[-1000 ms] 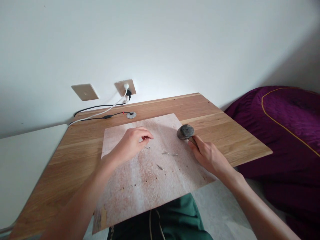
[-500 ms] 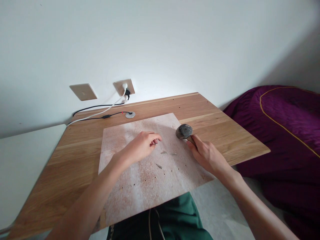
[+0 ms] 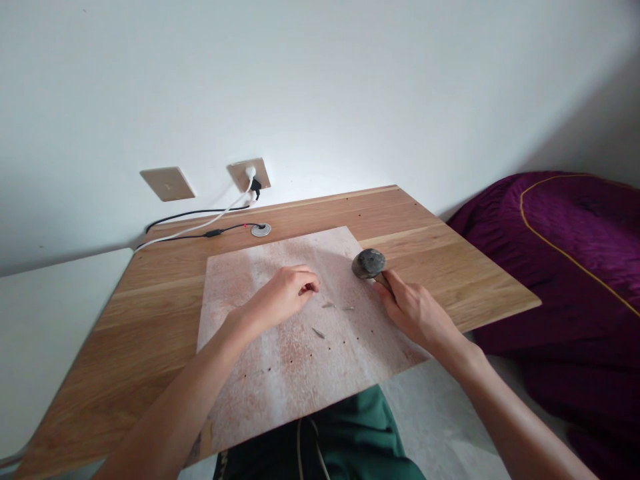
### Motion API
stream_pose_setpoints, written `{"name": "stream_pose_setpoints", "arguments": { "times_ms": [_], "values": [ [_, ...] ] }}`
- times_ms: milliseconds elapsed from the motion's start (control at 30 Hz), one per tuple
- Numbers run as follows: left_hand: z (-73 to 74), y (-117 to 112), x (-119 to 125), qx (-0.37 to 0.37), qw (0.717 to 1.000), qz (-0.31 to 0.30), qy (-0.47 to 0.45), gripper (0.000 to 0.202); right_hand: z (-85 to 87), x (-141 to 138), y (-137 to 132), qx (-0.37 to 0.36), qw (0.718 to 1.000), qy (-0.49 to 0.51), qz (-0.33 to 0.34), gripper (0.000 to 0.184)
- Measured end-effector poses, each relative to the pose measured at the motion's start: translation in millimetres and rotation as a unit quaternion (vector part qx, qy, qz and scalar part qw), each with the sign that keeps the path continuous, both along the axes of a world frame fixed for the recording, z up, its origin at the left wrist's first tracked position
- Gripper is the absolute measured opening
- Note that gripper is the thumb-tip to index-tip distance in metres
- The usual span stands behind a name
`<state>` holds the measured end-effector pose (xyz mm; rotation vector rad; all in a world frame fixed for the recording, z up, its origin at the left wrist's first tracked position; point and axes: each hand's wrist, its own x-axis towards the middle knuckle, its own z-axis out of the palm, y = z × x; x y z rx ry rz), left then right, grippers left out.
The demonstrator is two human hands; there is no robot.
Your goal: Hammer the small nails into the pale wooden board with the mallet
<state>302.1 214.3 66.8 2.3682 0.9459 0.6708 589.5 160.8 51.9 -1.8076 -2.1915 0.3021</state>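
My right hand (image 3: 413, 303) is closed around the short wooden handle of a rubber mallet (image 3: 369, 263). The mallet's dark, worn head points to the far left, over the right part of a mottled pinkish-white board (image 3: 270, 400). My left hand (image 3: 295, 288) hovers over the board's middle with its fingers curled in and pinched together; whatever lies inside them is hidden. Between the hands, several small pale slivers, perhaps screws or plugs, lie on the board, one (image 3: 319, 333) nearer to me. A row of small dark dots or holes runs along the board's near side.
Beneath the board is a wooden desk (image 3: 450, 267) against the wall. Cables (image 3: 213, 233) run from a wall socket (image 3: 250, 175) to the left and past a round grommet (image 3: 261, 230). A white surface (image 3: 55, 333) adjoins left; purple bedding (image 3: 575, 253) lies right.
My left fingers have curled in a little more, hiding a small shiny bit that showed at their tips. The mallet and my right hand stay nearly still.
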Motion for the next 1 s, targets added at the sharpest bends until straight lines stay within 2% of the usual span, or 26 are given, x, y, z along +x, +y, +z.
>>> {"name": "stream_pose_setpoints", "arguments": {
  "times_ms": [133, 333, 467, 733, 900, 1000],
  "values": [
    [1.8, -1, 0, 0.010, 1.000, -0.008, 0.022, 0.025, 0.0, 0, 0, -0.002, 1.000, 0.001, -0.002, 0.027],
    [7.3, 2, -4, -0.050, 0.997, 0.016, 0.053, 0.041, 0.6, 0, -1, 0.004, 1.000, -0.004, -0.004, 0.027],
    [5.9, 4, -1, -0.060, 0.996, 0.012, 0.061, 0.036, 0.7, -1, -1, 0.004, 1.000, -0.005, -0.005, 0.026],
    [6.3, 4, 2, -0.095, 0.995, 0.006, -0.003, 0.021, 1.0, 0, 0, -0.005, 1.000, 0.001, -0.008, 0.027],
    [15.8, 7, -8, -0.141, 0.988, 0.055, -0.041, 0.023, 2.4, -1, -1, -0.005, 1.000, 0.001, -0.010, 0.027],
    [18.9, 6, -11, -0.133, 0.989, 0.069, -0.015, 0.025, 2.1, -2, -1, 0.001, 1.000, 0.001, -0.008, 0.027]
  ]
}}
